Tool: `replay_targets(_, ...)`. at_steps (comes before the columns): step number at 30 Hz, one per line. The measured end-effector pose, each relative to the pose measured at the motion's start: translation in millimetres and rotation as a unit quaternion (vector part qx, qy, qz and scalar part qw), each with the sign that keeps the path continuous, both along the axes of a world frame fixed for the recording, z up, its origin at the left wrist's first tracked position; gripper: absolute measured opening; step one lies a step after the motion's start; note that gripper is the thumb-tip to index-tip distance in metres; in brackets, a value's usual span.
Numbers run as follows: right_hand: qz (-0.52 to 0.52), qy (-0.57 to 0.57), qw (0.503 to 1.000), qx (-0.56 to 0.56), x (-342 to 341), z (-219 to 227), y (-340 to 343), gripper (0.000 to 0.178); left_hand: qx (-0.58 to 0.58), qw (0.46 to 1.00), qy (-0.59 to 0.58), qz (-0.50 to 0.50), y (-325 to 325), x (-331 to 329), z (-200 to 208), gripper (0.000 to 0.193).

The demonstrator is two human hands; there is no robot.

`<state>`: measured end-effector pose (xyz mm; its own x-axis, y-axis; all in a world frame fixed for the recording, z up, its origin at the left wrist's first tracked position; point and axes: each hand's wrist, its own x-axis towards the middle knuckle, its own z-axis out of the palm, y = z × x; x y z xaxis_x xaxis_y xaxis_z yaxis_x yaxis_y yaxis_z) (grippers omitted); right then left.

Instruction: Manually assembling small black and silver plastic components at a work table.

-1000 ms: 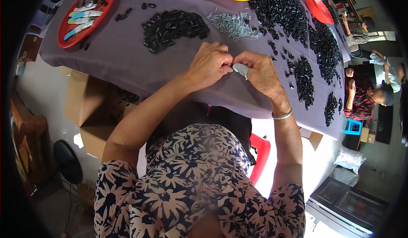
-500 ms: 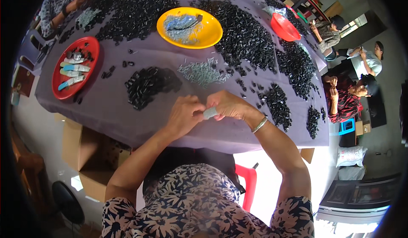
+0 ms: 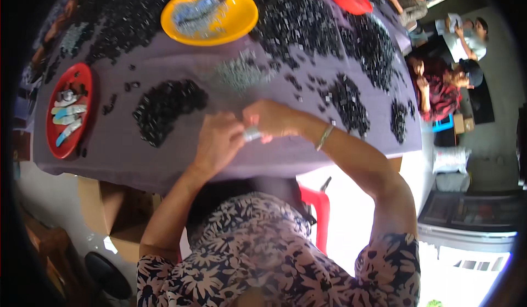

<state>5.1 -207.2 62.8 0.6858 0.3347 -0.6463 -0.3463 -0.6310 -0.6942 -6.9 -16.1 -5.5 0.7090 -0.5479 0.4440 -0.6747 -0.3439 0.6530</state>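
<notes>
My left hand (image 3: 218, 141) and my right hand (image 3: 273, 119) meet over the near part of the table, fingertips pinched together. A pale grey wrap (image 3: 252, 134) shows between them, seemingly round a finger; blur hides its exact kind. Whatever small piece the fingertips hold cannot be made out. Just beyond lies a heap of thin grey metal pins (image 3: 241, 72). To the left of it sits a pile of small black plastic pieces (image 3: 162, 112). A bracelet circles my right wrist.
A yellow bowl (image 3: 247, 26) with grey pins stands farther back. At the left, a red tray (image 3: 50, 134) holds blue-and-white handled tools. More black pieces (image 3: 302, 24) spread across the purple cloth (image 3: 118, 159). Other people (image 3: 439, 90) work along the right side.
The whole view has shifted, so the table things now sit farther left and higher. My hands stay together, fingers pinched, with only a slight change of pose.
</notes>
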Motion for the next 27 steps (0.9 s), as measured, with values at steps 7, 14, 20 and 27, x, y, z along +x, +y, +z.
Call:
replay_targets(7, -0.216, -0.387, 0.897, 0.006, -83.3, -20.9, -3.2, 0.012, -0.027, 0.988, -0.063, 0.135, 9.1, -0.6, 9.9, 0.012)
replay_targets(14, -0.172, -0.523, 0.831, -0.076, -138.6, -37.3, -19.4, 0.017, 0.075, 0.955, -0.068, 0.28, 41.2, 12.7, 13.8, 0.015)
replay_targets(20, -0.308, -0.488, 0.792, -0.2, -142.0, -30.0, -78.8, 0.014, 0.009, 0.947, -0.077, 0.311, 43.1, 17.9, 22.7, 0.027)
replay_targets(27, -0.229, -0.506, 0.824, -0.115, -100.9, -15.7, -91.8, 0.016, -0.027, 0.991, -0.073, 0.112, 2.4, -13.4, 7.6, 0.023)
